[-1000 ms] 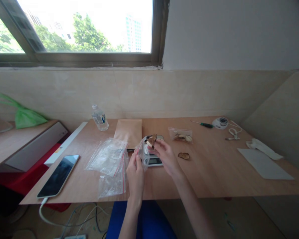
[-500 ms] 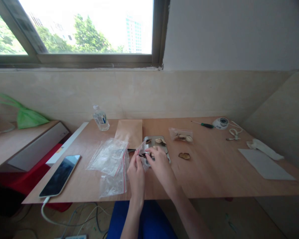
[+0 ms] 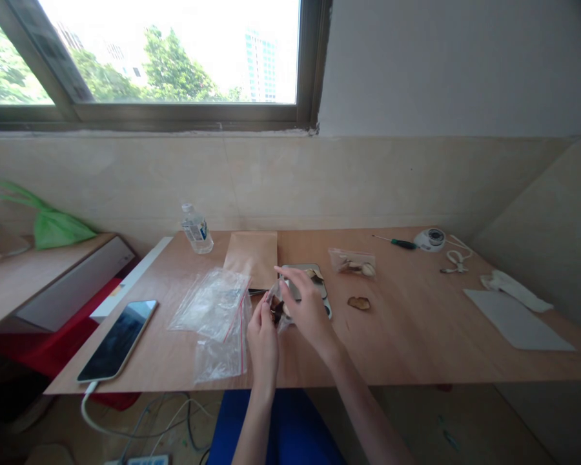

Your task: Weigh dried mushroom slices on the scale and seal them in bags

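The fingers of my left hand (image 3: 263,336) pinch the clear bag (image 3: 274,294) of dark slices (image 3: 277,312) before the scale (image 3: 323,293); those of my right hand (image 3: 311,314) stand apart at its mouth, grip undetermined. I judge film light, limp, slippery, slices brittle: hold the rim.

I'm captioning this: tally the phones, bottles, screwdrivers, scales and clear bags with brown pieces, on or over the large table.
Phone: 1
Bottle: 1
Screwdriver: 1
Scale: 1
Clear bags with brown pieces: 2 (one held, one lying)
Total: 6
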The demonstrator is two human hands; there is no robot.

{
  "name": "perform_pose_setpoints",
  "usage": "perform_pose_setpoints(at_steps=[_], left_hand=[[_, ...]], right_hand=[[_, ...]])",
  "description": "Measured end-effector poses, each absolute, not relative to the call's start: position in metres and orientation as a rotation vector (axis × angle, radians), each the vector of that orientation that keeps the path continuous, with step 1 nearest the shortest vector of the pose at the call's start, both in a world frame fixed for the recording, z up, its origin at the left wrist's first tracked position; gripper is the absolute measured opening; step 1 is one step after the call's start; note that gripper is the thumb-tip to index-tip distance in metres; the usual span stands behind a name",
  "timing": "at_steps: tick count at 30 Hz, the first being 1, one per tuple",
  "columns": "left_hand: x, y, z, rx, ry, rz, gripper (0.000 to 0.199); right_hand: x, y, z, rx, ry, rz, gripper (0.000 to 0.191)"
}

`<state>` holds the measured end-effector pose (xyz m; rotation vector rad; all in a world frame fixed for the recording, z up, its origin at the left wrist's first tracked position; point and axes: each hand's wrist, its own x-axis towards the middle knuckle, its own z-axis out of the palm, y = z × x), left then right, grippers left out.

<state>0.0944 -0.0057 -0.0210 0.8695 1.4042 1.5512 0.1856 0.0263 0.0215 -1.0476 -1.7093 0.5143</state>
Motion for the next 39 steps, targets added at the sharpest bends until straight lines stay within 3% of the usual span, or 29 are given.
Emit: perform_pose_setpoints(at_steps=[5,11,16,23,32,39], left_hand=[[0.092,-0.001,-0.023,0.605,1.283,1.611,0.039],[0.092,-0.007,-0.017,0.628,1.218,1.713,0.042],[0.093,-0.014,-0.011,0.773,1.081,1.862,0.040],[0.093,-0.013,-0.012,0.702,1.064,1.839,0.042],[0.093,-0.011,-0.015,0.719,1.169,1.739,0.043],[0.089,-0.010,-0.013,0.694,1.176,1.678,0.042]], right_hand=[[0.200,0.064,-0.008,-1.194,-1.688,0.323,0.031],[0.205,0.104,-0.049,-1.405,-2.132,0.110,0.034],[0.201,0.108,-0.051,-1.481,-2.310,-0.054,0.021],[0.207,0.096,-0.051,-1.510,-2.331,-0.035,0.020],[0.216,0.060,0.014,-1.219,-1.717,0.274,0.018],[0.212,0.018,0.065,-0.864,-2.090,0.529,0.018]])
